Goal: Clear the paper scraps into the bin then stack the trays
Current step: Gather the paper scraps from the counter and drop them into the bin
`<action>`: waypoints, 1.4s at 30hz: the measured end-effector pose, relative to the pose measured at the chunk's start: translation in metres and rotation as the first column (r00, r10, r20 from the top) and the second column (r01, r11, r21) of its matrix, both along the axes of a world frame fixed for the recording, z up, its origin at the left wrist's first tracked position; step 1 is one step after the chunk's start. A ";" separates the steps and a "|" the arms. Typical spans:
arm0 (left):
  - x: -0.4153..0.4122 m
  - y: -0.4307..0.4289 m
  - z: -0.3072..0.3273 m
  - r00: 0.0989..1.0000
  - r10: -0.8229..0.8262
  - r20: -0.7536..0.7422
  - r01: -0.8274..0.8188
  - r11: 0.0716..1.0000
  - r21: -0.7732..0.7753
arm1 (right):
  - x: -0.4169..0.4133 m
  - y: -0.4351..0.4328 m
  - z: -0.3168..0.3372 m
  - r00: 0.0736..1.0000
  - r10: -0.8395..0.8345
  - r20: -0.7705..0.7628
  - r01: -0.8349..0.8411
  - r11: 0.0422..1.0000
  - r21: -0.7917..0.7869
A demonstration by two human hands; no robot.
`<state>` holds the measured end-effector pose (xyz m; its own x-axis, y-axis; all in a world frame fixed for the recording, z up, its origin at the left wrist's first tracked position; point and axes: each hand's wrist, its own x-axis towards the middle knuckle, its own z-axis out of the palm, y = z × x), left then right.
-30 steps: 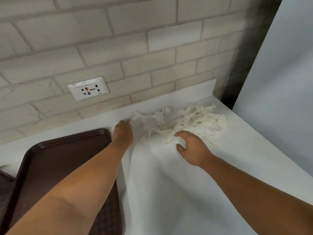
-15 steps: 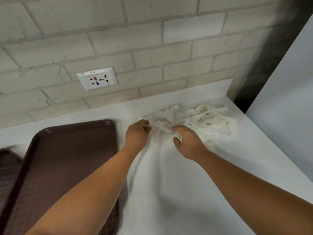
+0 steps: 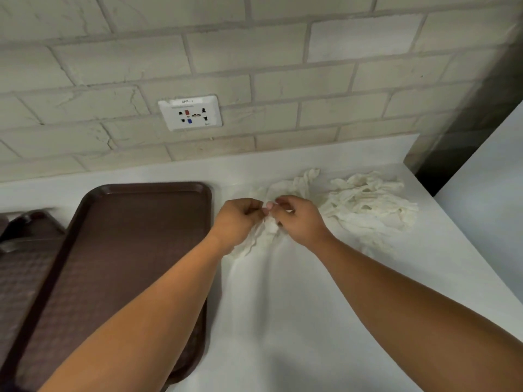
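Note:
Crumpled white paper scraps (image 3: 368,205) lie in a pile on the white counter (image 3: 283,321) near its far right corner. My left hand (image 3: 236,222) and my right hand (image 3: 300,219) meet at the pile's left end, both closed on a bunch of the scraps (image 3: 268,227) that hangs between them. A brown tray (image 3: 127,250) lies flat to the left of my hands, partly under my left forearm. A second brown tray (image 3: 22,250) shows at the left edge, partly cut off. No bin is in view.
A brick wall with a white power socket (image 3: 190,112) runs behind the counter. A dark gap (image 3: 467,131) and a pale panel (image 3: 492,193) stand right of the counter's right edge.
Both hands have drawn together from either side of the pile's left end and closed on a bunch of scraps. The camera view has shifted left, showing more of the trays.

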<state>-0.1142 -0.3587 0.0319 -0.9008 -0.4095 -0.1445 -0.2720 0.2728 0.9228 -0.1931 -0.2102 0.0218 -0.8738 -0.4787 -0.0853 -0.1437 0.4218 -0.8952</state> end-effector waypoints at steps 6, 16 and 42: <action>0.002 -0.005 0.018 0.998 -0.025 -0.064 0.008 0.967 -0.255 | -0.004 0.002 -0.006 1.000 -0.012 -0.006 0.012 0.997 -0.074; -0.004 0.016 0.088 0.927 0.086 -0.366 -0.014 0.981 0.193 | 0.015 -0.004 0.032 0.847 0.132 0.515 0.033 0.954 -0.297; -0.007 0.006 -0.002 0.987 -0.129 0.099 0.163 0.789 -0.592 | 0.011 0.056 0.025 0.782 -0.413 0.467 0.518 0.847 -0.119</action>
